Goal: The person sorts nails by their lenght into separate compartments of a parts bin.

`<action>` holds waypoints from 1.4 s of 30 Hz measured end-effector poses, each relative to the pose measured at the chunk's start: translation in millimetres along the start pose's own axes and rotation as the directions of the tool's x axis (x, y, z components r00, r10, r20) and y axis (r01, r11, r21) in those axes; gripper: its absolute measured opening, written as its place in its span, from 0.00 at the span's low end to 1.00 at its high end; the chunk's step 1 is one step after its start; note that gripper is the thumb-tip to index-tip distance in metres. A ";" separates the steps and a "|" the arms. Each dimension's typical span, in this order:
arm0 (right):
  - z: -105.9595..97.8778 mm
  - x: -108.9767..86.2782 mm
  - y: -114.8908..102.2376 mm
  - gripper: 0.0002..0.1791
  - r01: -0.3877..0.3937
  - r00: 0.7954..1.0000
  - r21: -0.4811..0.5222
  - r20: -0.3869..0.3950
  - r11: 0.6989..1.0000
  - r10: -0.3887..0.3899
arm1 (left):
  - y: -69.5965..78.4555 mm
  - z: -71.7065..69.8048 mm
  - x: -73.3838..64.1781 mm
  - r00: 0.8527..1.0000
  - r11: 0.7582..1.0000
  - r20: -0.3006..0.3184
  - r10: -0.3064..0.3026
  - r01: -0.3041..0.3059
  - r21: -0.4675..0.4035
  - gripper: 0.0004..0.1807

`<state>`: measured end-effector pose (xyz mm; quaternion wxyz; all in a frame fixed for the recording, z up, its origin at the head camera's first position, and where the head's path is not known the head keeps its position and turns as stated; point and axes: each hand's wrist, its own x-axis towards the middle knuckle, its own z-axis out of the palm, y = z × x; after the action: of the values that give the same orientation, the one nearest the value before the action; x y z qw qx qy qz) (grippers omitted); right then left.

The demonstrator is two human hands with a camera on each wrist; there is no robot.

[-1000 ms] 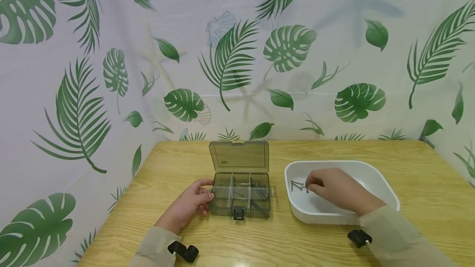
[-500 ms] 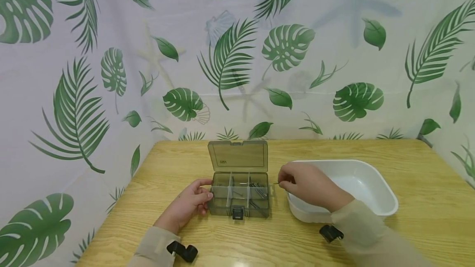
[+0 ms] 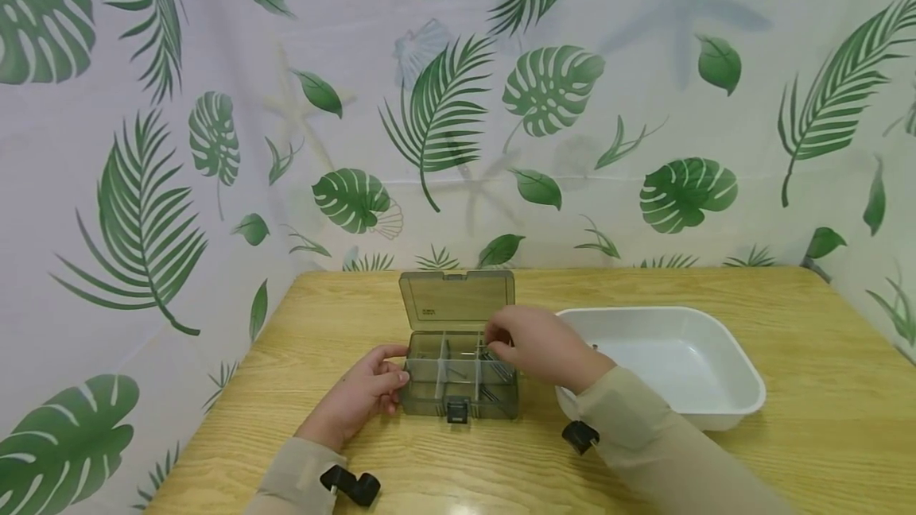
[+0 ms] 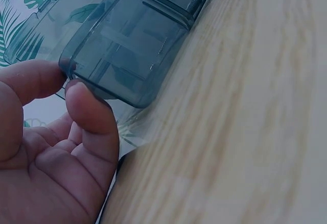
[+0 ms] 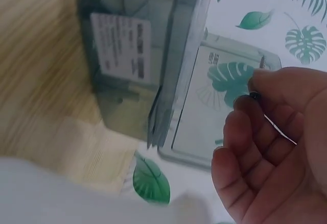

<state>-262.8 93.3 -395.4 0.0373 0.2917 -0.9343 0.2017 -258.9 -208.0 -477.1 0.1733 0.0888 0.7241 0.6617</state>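
Note:
A smoky clear plastic compartment box (image 3: 428,402) stands on the table with its lid (image 3: 458,299) raised at the back. Several screws (image 3: 498,366) lie in the right-hand compartments, with a few thin pieces in the middle ones. My left hand (image 3: 365,389) grips the box's left side; in the left wrist view, the thumb (image 4: 91,106) and index finger are at its corner. Over the back right compartment, my right hand (image 3: 540,344) pinches a screw between thumb and fingers. The right wrist view shows its dark head (image 5: 254,96) and threaded tip (image 5: 263,60).
To the right stands a white tray (image 3: 744,388), its left part partly hidden behind my right hand and forearm. A screw end (image 3: 595,346) shows beside the wrist. A leaf-patterned cloth (image 3: 601,102) hangs behind the wooden table (image 3: 429,467).
My right hand has left the white tray and moved left with a screw to above the box's right side. The left hand stays on the box.

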 end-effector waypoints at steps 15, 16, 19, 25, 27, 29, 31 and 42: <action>12.9 23.2 -20.3 0.03 -0.053 0.998 -0.017 0.014 0.998 0.053 | -1.4 -0.6 0.7 1.000 1.000 0.004 0.001 -0.001 -0.001 0.30; 13.8 23.3 -20.1 0.03 -0.058 0.998 -0.020 0.018 0.998 0.058 | -1.4 -0.9 0.7 1.000 1.000 0.006 0.001 -0.001 -0.001 0.30; 15.1 22.0 -18.0 0.04 -0.073 0.997 -0.012 0.028 0.997 0.073 | -1.4 -1.8 0.8 1.000 1.000 0.008 -0.004 0.004 -0.003 0.29; 5.4 13.8 -9.1 0.05 -0.079 0.997 0.016 0.025 0.997 0.078 | 0.1 -4.1 1.9 1.000 1.000 0.002 -0.014 0.014 -0.007 0.29; 2.5 9.8 -1.8 0.05 -0.078 0.997 0.016 0.021 0.997 0.078 | 1.0 -4.3 2.1 1.000 1.000 0.007 -0.017 0.017 -0.009 0.30; 1.2 4.8 8.4 0.06 -0.081 0.997 0.013 0.015 0.997 0.081 | 1.8 -3.9 2.3 1.000 1.000 0.013 -0.020 0.021 -0.013 0.30; -0.6 -1.0 18.3 0.06 -0.087 0.996 0.015 0.011 0.996 0.086 | 1.8 -3.8 2.6 1.000 1.000 0.016 -0.020 0.020 -0.014 0.30; -19.2 -31.0 55.1 0.09 -0.132 0.991 0.030 0.020 0.991 0.132 | 0.0 -5.5 3.0 1.000 0.999 0.016 -0.024 0.024 -0.020 0.30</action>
<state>-268.9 158.6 -403.1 0.0108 0.2317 -0.9485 0.2158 -263.8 -212.0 -477.1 0.1881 0.0836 0.7168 0.6662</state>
